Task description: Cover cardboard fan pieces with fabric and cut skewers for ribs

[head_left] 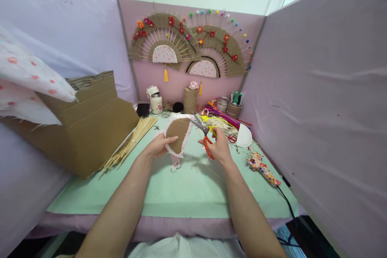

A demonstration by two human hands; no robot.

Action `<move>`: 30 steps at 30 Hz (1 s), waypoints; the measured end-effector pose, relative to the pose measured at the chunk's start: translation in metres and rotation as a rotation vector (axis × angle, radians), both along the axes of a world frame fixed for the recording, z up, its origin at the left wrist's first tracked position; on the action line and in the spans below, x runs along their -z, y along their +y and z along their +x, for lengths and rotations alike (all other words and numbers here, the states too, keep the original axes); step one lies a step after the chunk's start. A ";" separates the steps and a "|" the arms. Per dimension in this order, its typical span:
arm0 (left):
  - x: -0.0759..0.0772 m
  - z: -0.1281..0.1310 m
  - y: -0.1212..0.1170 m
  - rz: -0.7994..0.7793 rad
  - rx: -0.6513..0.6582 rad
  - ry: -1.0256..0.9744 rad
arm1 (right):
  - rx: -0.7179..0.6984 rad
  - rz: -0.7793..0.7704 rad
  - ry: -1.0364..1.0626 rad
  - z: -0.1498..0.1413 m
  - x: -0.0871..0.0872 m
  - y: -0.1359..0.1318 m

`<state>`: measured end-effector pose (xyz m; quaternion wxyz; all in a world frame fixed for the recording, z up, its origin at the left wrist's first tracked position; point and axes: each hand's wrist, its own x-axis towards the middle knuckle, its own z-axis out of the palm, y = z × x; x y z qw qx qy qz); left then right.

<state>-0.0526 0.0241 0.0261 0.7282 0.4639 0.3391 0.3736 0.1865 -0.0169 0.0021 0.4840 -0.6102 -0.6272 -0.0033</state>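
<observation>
My left hand [159, 145] grips the lower left edge of a half-round cardboard piece [177, 132], thumb on its brown face. White cloth [169, 122] with pinkish spots borders the cardboard, and a strip of it hangs below. My right hand [220, 146] holds scissors [208, 145] with orange-red handles. Their blades look parted and point up and left, with the tips close to the cloth at the piece's upper right. Whether the blades touch the cloth, I cannot tell.
Bamboo sticks [130, 144] lie beside a large folded cardboard sheet [90, 125] at left. A patterned glue gun [262, 168] with a cord rests at right, near a white half-round piece [244, 135]. Two decorated fans [219, 32] hang behind a twine roll [190, 100].
</observation>
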 end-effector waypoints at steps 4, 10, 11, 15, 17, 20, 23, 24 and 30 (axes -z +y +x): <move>0.002 -0.002 0.002 0.005 0.019 0.016 | -0.006 -0.021 -0.012 0.001 -0.001 0.000; 0.006 -0.003 0.006 0.019 0.034 0.018 | -0.001 -0.029 -0.034 0.002 -0.001 -0.001; 0.006 -0.003 0.006 0.023 0.037 0.017 | -0.001 -0.029 -0.036 0.002 -0.001 -0.001; 0.007 -0.004 0.008 0.053 0.043 0.009 | 0.012 -0.047 -0.036 0.004 0.000 -0.001; 0.008 -0.004 0.008 0.066 0.045 0.007 | 0.019 -0.057 -0.036 0.005 0.000 -0.001; 0.008 -0.005 0.009 0.074 0.059 0.004 | 0.024 -0.065 -0.040 0.005 0.000 -0.002; 0.008 -0.006 0.009 0.079 0.070 0.002 | 0.033 -0.088 -0.037 0.005 -0.001 -0.002; 0.007 -0.006 0.009 0.081 0.073 0.001 | 0.035 -0.101 -0.034 0.005 -0.001 -0.003; 0.005 -0.008 0.007 0.073 0.089 0.003 | 0.051 -0.148 -0.037 0.004 -0.005 -0.005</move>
